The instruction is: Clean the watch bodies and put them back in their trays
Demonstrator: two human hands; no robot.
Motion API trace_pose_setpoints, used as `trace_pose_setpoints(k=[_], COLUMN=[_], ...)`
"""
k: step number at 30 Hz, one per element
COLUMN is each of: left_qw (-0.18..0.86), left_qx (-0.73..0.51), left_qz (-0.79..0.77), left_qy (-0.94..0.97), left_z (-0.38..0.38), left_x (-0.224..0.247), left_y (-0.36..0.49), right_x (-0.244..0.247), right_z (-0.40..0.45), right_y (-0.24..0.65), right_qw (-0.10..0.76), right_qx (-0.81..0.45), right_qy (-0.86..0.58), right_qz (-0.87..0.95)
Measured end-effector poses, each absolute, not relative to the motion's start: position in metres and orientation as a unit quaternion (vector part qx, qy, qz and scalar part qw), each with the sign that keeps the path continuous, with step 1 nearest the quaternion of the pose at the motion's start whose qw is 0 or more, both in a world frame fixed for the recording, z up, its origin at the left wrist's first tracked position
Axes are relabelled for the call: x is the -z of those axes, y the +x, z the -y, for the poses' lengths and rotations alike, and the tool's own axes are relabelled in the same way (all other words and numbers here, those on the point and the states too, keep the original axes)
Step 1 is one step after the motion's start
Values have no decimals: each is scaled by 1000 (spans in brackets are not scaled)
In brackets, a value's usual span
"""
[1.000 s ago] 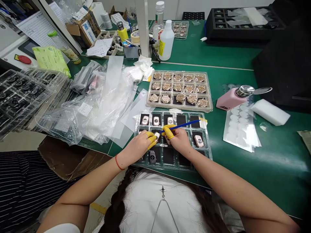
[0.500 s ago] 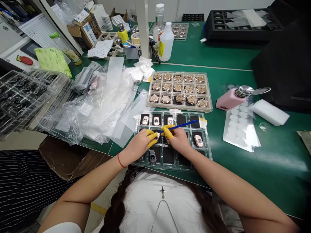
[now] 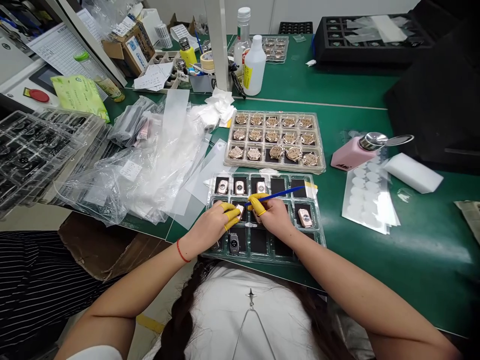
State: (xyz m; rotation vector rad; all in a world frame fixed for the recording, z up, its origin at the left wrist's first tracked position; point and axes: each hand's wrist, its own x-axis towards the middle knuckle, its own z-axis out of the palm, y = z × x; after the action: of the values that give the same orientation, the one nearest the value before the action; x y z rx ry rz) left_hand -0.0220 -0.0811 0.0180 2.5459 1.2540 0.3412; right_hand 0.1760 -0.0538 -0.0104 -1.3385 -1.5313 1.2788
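Two hands in your head view: left hand (image 3: 221, 218) pinching a small watch case (image 3: 240, 211), right hand (image 3: 268, 212) gripping a blue stick (image 3: 283, 193) (tip's at the case). Case is over the plastic tray (image 3: 320, 220), near the table's (image 3: 367, 265) front edge; green surface stretches right.

Green table (image 3: 423, 260), glossy, with soft glare toward the right edge and a pale seam (image 3: 337, 105) across its far part; white post (image 3: 220, 50) near the far edge; pale wall (image 3: 307, 9) beyond; pale floor (image 3: 33, 218) below the near edge, with a yellow strip (image 3: 150, 324)
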Motion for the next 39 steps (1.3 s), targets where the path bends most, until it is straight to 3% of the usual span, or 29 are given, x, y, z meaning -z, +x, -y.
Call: trace_pose_setpoints(k=[11,20,30,39], left_qw=[145,133,70,109], left_qx=[-71,-47,-26,-55], left_qz=[-440,-459,-422,-428], left_qy=[884,877,903,895], left_z=[76,68,78,88], left_x=[-21,-20,-25,-32], left_y=[-13,-6,-8,-4], right_x=[-9,9,25,31], right_z=[50,61,58,54], right_y=[206,224,232,233], right_qw=[392,276,262,251], right_qx=[-462,-388,-269,-232], right_qy=[-538,-538,-503,-475], right_qz=[586,696,778,811])
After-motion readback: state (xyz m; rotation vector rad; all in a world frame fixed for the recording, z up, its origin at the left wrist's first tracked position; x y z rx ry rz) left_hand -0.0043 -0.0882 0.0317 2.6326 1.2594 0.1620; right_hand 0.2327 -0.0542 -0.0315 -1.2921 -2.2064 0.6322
